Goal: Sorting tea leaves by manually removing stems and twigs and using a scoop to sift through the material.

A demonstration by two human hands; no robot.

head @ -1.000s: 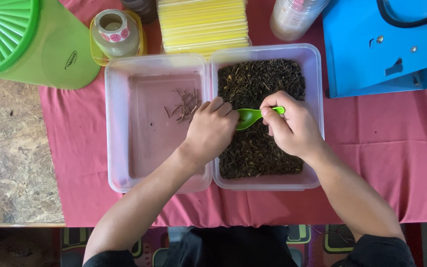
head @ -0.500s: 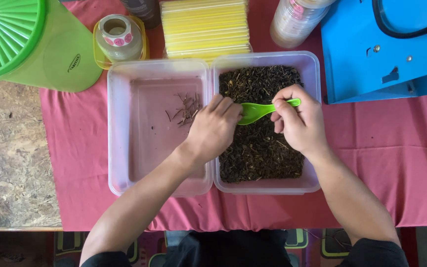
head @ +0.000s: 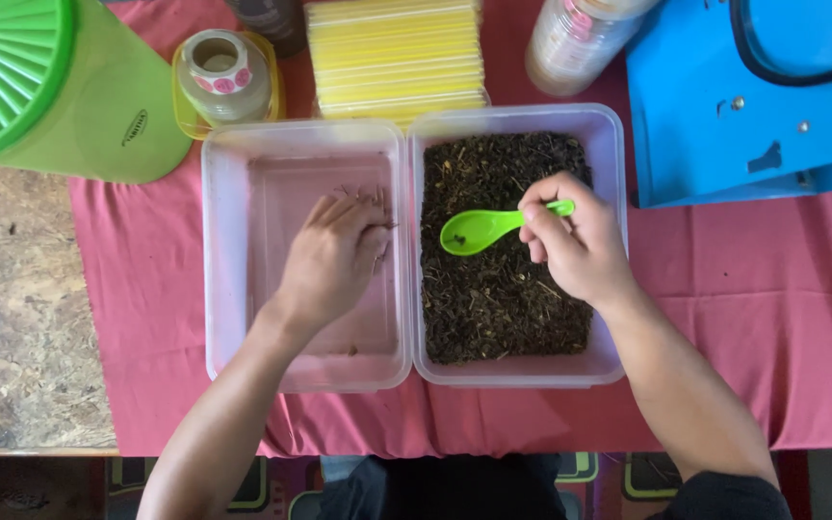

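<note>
Landmark for all positions: the right-hand tray, a translucent rounded-rectangle plastic tub.

Worktop: mottled, chipboard-like surface showing well left of the tray. A red cloth, soft and creased, is lying under the tray and spreading out to both sides of it.

Blue flat panel, smooth and hard-looking, is sitting just beyond the tray's far right corner. Green tub, glossy plastic with a ribbed round lid, is lying well to the far left of the tray.

The tray is holding dark, dry, crumbly plant matter, fibrous and twiggy, covering its whole floor. Left tray, same shape and material, is touching the landmark tray's left wall; a few thin dark stems are lying near its far end.

Stack of yellow sheets, flat with layered edges, is sitting just behind the seam between the two trays. A clear jar is standing behind the tray. A small round container with a pale lid is standing behind the left tray.

Right hand is hovering over the tray, fingers pinching the handle of a smooth green plastic spoon, bowl pointing left above the dark matter.

Left hand is reaching into the left tray, fingers loosely extended, tips at the stems; cannot tell whether any stem is being gripped.
</note>
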